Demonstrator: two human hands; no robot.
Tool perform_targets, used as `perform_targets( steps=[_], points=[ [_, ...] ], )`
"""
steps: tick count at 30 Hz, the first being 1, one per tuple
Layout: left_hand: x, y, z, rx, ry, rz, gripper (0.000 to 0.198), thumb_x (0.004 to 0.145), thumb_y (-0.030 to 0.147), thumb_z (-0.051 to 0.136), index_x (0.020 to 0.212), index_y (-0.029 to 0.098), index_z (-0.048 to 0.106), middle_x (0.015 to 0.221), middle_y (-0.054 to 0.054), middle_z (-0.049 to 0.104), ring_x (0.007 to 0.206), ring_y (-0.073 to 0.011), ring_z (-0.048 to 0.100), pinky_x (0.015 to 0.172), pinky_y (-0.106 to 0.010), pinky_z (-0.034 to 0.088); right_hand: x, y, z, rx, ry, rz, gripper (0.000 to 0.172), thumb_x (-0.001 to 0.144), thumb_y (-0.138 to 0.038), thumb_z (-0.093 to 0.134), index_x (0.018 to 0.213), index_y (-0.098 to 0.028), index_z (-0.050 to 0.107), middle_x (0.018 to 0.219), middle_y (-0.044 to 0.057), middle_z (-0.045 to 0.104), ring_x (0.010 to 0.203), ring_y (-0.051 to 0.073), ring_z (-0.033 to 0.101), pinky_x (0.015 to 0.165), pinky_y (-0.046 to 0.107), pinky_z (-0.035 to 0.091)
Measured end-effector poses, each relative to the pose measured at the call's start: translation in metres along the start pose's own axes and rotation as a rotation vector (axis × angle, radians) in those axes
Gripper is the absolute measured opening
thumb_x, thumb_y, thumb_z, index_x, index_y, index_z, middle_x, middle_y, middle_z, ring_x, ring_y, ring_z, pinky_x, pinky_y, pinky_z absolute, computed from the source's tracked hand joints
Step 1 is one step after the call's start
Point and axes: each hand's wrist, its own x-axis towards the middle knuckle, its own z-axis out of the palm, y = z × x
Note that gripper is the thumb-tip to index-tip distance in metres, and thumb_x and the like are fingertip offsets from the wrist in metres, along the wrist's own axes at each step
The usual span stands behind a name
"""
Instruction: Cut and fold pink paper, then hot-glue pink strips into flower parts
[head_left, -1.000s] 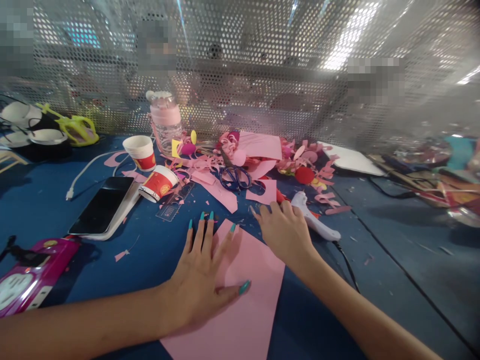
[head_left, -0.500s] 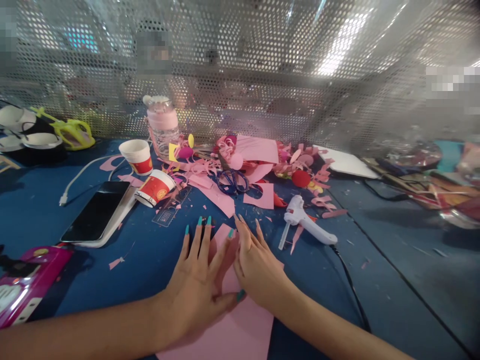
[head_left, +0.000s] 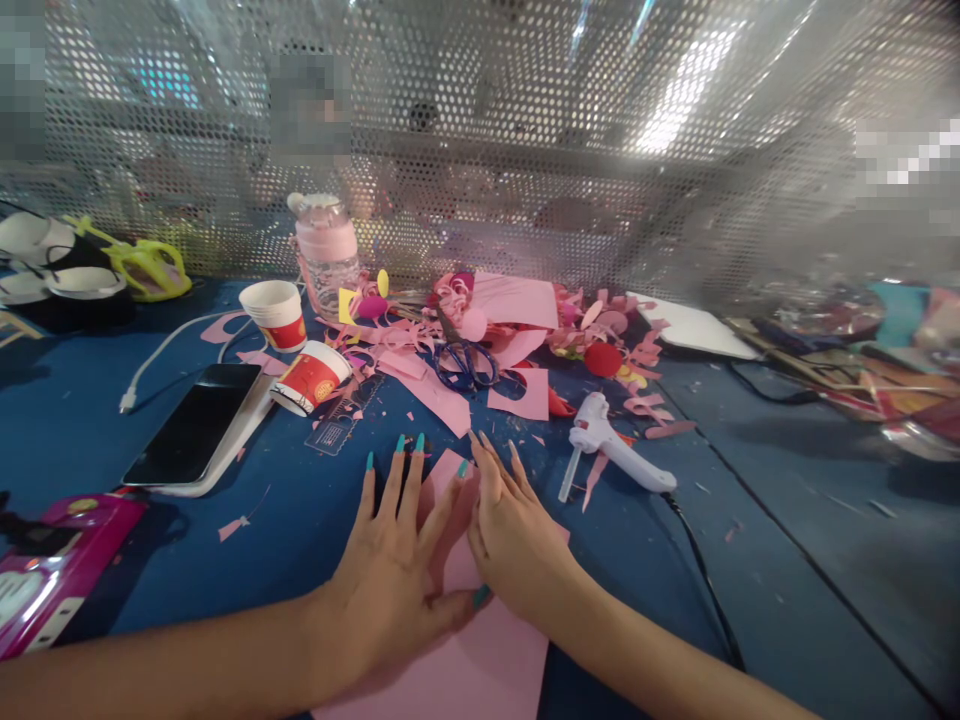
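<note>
A sheet of pink paper [head_left: 495, 655] lies on the blue table under both my hands, partly hidden by them. My left hand [head_left: 401, 555] rests palm down on its left part, fingers spread, the thumb reaching across the sheet. Teal nails show on those fingers. Over the upper right of the sheet lies my right hand [head_left: 517, 530], its fingers stretched forward and slightly apart. Its palm and underside are hidden. Just past its fingertips sits a pink paper strip [head_left: 442, 400]. Right of this hand is a white glue gun [head_left: 611, 440] with a clear stick.
Dark blue scissors [head_left: 465, 365] lie among pink scraps. Left are a clear stencil ruler [head_left: 341, 420], two paper cups [head_left: 274, 310], a phone [head_left: 196, 425] and a magenta device [head_left: 67, 560]. A pink-topped bottle [head_left: 328, 250] stands near the perforated metal screen [head_left: 487, 150]. The glue gun's black cord [head_left: 705, 570] runs toward me.
Almost nothing differs. Both my hands keep their places on the pink paper, with only a tiny shift of the left little finger and of the whole view.
</note>
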Motion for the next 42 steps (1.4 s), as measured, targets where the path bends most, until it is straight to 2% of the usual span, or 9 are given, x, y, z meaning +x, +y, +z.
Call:
perform_targets(
  steps=[5,10,17,26,34,36,39,41,42],
  points=[
    [0.001,0.001,-0.002,-0.006,-0.014,-0.012,0.083,0.071,0.072,0.032,0.139,0.028,0.013,0.145,-0.015,0.014,0.130,-0.0414,0.011,0.095,-0.064,0.014,0.001,-0.001,-0.002,0.016,-0.016,0.005,0.064,0.069,-0.007,0.037,0.130,0.007,0.025,0.131,0.026,0.039,0.126,0.028,0.032,0.103,0.051,0.028],
    [0.002,0.002,-0.004,-0.017,-0.049,-0.032,0.085,0.070,0.073,0.030,0.139,0.026,0.013,0.144,-0.018,0.018,0.130,-0.0415,0.009,0.094,-0.067,0.011,0.001,-0.002,-0.004,0.012,-0.011,0.019,0.064,0.068,-0.007,0.036,0.130,0.007,0.027,0.132,0.025,0.039,0.126,0.028,0.031,0.103,0.051,0.028],
    [0.005,-0.002,-0.007,-0.033,-0.069,0.039,0.085,0.071,0.070,0.035,0.139,0.022,0.018,0.145,-0.015,0.016,0.131,-0.0394,0.002,0.097,-0.065,0.008,0.002,-0.001,-0.003,0.034,-0.004,-0.001,0.065,0.068,-0.008,0.036,0.130,0.006,0.026,0.129,0.027,0.041,0.125,0.028,0.034,0.102,0.052,0.029],
    [0.005,-0.006,-0.003,-0.036,-0.073,0.073,0.085,0.070,0.067,0.041,0.139,0.022,0.018,0.146,-0.016,0.013,0.131,-0.0389,0.008,0.099,-0.061,0.009,0.001,-0.001,-0.002,0.031,-0.008,0.011,0.065,0.068,-0.007,0.036,0.131,0.005,0.024,0.130,0.026,0.041,0.125,0.027,0.034,0.102,0.051,0.029],
    [0.004,-0.005,-0.004,-0.013,-0.066,0.068,0.084,0.071,0.070,0.033,0.138,0.021,0.020,0.144,-0.016,0.017,0.131,-0.0387,0.008,0.099,-0.061,0.009,0.002,-0.002,-0.003,0.021,-0.013,0.015,0.063,0.068,-0.007,0.036,0.129,0.007,0.028,0.130,0.026,0.041,0.125,0.027,0.034,0.102,0.050,0.030],
    [0.006,-0.006,-0.003,0.010,-0.047,0.049,0.087,0.069,0.073,0.032,0.138,0.021,0.021,0.143,-0.016,0.021,0.131,-0.0403,0.008,0.098,-0.062,0.008,0.002,-0.002,-0.002,0.007,-0.016,0.018,0.062,0.068,-0.008,0.037,0.128,0.008,0.030,0.130,0.026,0.040,0.125,0.028,0.033,0.102,0.050,0.030],
    [0.012,-0.011,-0.006,0.064,-0.051,-0.031,0.101,0.058,0.081,0.034,0.136,0.018,0.027,0.141,-0.019,0.026,0.128,-0.0451,0.010,0.095,-0.065,0.010,0.002,-0.002,-0.002,-0.013,-0.036,0.001,0.060,0.070,-0.010,0.038,0.125,0.011,0.033,0.130,0.028,0.039,0.125,0.031,0.033,0.104,0.049,0.027],
    [0.018,-0.015,-0.016,0.122,-0.072,-0.089,0.105,0.054,0.082,0.040,0.135,0.015,0.030,0.138,-0.023,0.029,0.126,-0.0469,0.016,0.093,-0.065,0.015,0.002,-0.001,-0.002,-0.007,-0.041,-0.012,0.060,0.070,-0.011,0.038,0.125,0.012,0.033,0.130,0.029,0.038,0.125,0.032,0.032,0.104,0.050,0.026],
    [0.022,-0.017,-0.025,0.162,-0.055,-0.118,0.100,0.058,0.077,0.044,0.135,0.014,0.030,0.136,-0.023,0.032,0.125,-0.0457,0.021,0.094,-0.063,0.017,0.002,-0.001,-0.002,0.003,-0.043,-0.010,0.062,0.068,-0.011,0.039,0.125,0.012,0.032,0.130,0.029,0.038,0.125,0.031,0.032,0.104,0.050,0.026]
  ],
)
